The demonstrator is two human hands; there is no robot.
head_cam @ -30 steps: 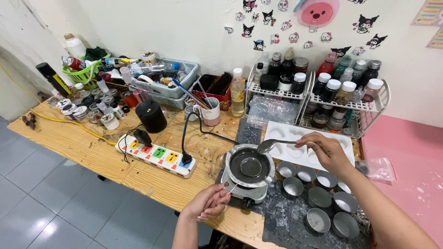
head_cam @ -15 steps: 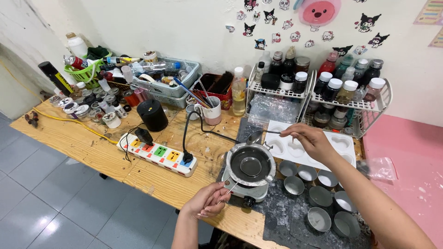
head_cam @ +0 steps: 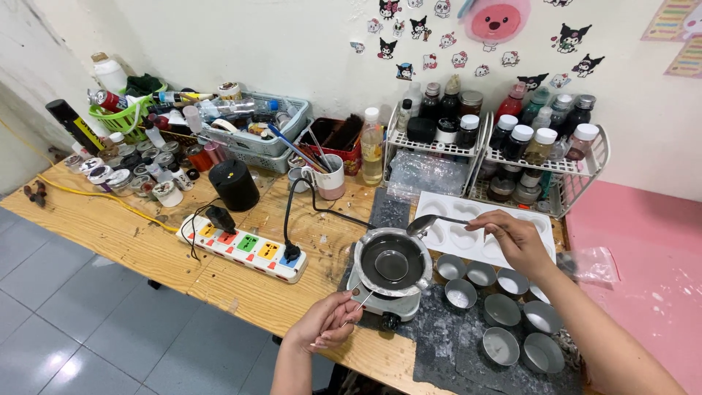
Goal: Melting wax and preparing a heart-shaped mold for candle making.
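Observation:
My right hand (head_cam: 515,238) holds a metal spoon (head_cam: 424,225) by its handle, the bowl hovering at the far right rim of a small metal pot (head_cam: 391,263) of dark liquid. The pot sits on a little electric hot plate (head_cam: 380,303). A small round metal cup (head_cam: 392,265) rests inside the pot. My left hand (head_cam: 329,322) pinches the pot's thin wire handle (head_cam: 363,298) at the near left. A white heart-shaped mould tray (head_cam: 479,234) lies behind my right hand.
Several small empty metal tins (head_cam: 504,311) stand on a dark mat right of the hot plate. A colourful power strip (head_cam: 245,245) lies to the left, a black cylinder (head_cam: 232,184) and mug (head_cam: 333,179) behind it. Wire racks of bottles (head_cam: 512,150) line the wall.
The spoon moved back from the pot's far rim, then came down and right again beside the rim. My left hand has stayed on the wire handle.

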